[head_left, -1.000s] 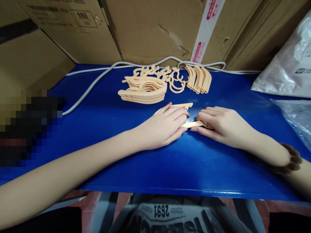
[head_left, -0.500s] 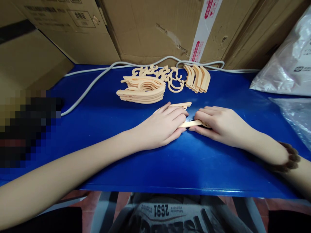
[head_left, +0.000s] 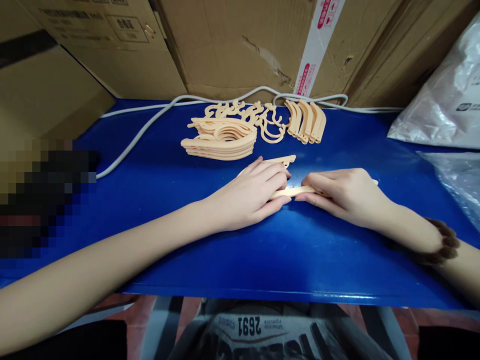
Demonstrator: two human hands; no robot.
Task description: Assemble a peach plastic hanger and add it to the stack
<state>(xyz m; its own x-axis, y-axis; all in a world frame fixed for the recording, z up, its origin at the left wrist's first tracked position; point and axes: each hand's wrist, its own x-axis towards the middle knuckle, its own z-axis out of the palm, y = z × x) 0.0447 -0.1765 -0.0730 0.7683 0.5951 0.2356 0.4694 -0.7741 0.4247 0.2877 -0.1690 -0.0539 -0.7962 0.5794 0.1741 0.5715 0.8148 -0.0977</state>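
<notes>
Cream part tip (head_left: pixel 375 183) now showing beyond right hand (head_left: pixel 342 194).

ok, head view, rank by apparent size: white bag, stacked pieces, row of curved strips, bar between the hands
1. White bag, cut by frame
2. Stacked pieces
3. Curved strips
4. Bar, visible part only

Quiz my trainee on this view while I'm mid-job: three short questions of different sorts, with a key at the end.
1. Multiple choice: which of these is farthest to the right in the view?
A) the stacked cream frames
B) the cream hook-shaped pieces
C) the white plastic bag

2. True or false: part of a slim cream piece shows in the gap between the left grip and the right grip.

3. Short answer: on which side, the person's left or right, is the brown wristband worn?

Key:
1. C
2. True
3. Right
</notes>
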